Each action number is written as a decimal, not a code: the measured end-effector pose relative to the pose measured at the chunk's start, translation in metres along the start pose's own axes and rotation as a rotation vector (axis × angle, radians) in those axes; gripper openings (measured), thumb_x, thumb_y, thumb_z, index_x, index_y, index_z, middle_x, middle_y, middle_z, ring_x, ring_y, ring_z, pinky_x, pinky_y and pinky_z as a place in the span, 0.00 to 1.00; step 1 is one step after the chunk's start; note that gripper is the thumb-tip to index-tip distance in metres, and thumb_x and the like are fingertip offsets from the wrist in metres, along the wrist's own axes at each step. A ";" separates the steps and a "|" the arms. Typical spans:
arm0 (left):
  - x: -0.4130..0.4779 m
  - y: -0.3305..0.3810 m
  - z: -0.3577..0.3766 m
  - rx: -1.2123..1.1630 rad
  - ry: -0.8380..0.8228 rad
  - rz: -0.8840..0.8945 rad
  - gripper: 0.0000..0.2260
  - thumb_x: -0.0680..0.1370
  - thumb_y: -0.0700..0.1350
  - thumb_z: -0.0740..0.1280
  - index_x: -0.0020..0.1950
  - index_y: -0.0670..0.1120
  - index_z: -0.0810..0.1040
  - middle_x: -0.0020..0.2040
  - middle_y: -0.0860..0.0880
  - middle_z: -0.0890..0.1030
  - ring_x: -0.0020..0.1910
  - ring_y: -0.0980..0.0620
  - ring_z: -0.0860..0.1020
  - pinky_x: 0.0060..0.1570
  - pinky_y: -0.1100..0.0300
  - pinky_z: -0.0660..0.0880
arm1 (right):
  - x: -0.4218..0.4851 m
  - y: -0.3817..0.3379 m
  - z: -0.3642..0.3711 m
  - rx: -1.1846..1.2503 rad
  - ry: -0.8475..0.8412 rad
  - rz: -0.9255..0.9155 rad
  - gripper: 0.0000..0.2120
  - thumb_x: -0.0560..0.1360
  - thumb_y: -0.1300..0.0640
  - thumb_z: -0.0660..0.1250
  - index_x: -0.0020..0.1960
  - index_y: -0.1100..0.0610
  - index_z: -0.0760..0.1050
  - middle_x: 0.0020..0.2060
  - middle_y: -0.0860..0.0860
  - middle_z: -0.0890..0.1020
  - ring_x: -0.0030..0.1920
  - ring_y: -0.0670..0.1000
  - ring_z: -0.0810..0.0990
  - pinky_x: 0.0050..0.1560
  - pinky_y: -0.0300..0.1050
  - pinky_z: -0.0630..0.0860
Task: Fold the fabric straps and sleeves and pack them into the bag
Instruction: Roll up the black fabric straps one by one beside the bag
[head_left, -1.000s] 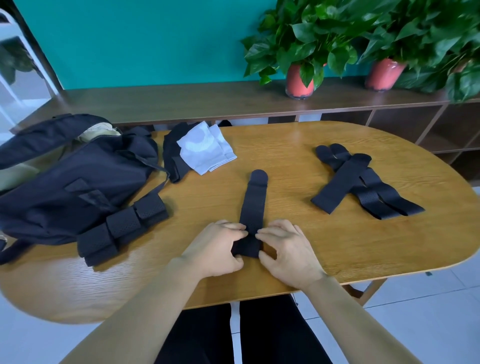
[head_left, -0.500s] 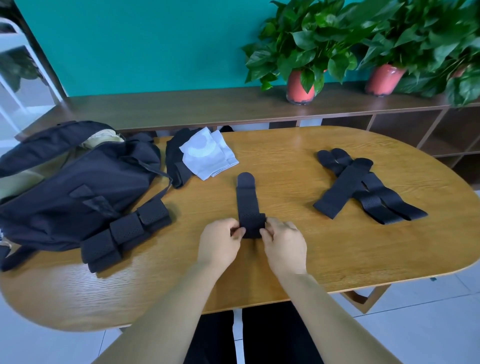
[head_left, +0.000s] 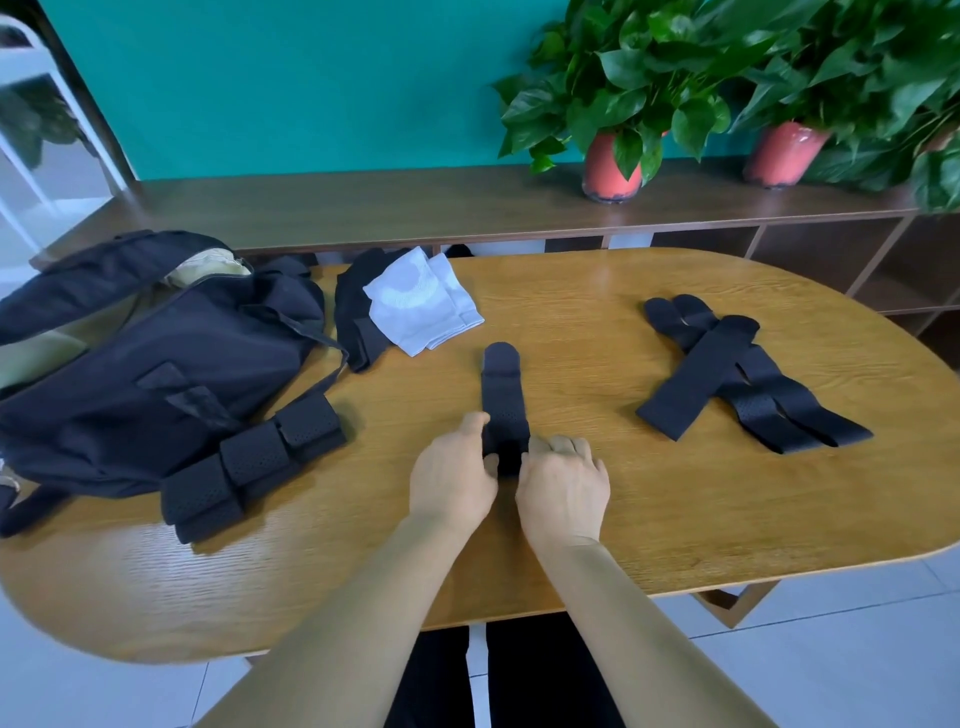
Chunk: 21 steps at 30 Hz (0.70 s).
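A black fabric strap (head_left: 502, 387) lies lengthwise in the middle of the wooden table (head_left: 597, 499), its near end rolled into a thick fold. My left hand (head_left: 451, 477) and my right hand (head_left: 563, 482) pinch that rolled end from either side. Three folded black straps (head_left: 253, 457) sit in a row against the open dark bag (head_left: 140, 374) at the left. A loose pile of flat black straps (head_left: 737, 371) lies at the right. A white sleeve (head_left: 421, 306) rests on a black sleeve (head_left: 356, 317) behind the bag.
A dark wooden shelf (head_left: 415, 208) runs along the teal wall behind the table, with two potted plants in red pots (head_left: 610, 166) on it. White tiled floor (head_left: 831, 675) shows below the table's near edge.
Both hands have rolled the strap's near end further away from me, so the flat part is shorter. The view has shifted slightly.
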<state>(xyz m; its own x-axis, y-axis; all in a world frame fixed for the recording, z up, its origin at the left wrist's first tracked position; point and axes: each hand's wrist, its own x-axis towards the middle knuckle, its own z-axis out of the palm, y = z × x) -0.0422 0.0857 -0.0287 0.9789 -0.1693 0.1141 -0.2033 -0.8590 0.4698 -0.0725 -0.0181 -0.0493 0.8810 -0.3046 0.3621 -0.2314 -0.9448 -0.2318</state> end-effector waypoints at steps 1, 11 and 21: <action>0.000 -0.001 0.000 0.025 -0.009 0.028 0.21 0.79 0.47 0.64 0.72 0.51 0.66 0.56 0.50 0.80 0.53 0.50 0.79 0.49 0.57 0.77 | 0.000 0.000 0.000 0.002 0.000 0.000 0.11 0.57 0.67 0.77 0.28 0.57 0.76 0.27 0.53 0.77 0.31 0.56 0.76 0.28 0.43 0.66; 0.003 -0.005 -0.003 0.175 -0.225 0.146 0.22 0.80 0.49 0.59 0.74 0.50 0.65 0.66 0.50 0.64 0.55 0.49 0.73 0.47 0.59 0.74 | -0.001 0.011 0.012 -0.002 0.041 -0.169 0.13 0.64 0.65 0.72 0.48 0.57 0.82 0.40 0.55 0.78 0.38 0.57 0.76 0.32 0.47 0.69; 0.003 -0.025 -0.009 0.063 -0.276 0.304 0.20 0.79 0.47 0.61 0.71 0.48 0.70 0.69 0.53 0.73 0.67 0.51 0.67 0.66 0.58 0.66 | 0.004 0.039 -0.006 0.210 -0.233 -0.374 0.20 0.70 0.58 0.62 0.61 0.57 0.78 0.57 0.48 0.79 0.62 0.51 0.70 0.57 0.47 0.68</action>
<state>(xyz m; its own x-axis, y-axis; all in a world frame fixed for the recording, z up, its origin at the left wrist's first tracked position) -0.0342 0.1109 -0.0319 0.8443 -0.5358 -0.0039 -0.4908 -0.7763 0.3956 -0.0805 -0.0571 -0.0512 0.9623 0.1087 0.2492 0.1857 -0.9322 -0.3106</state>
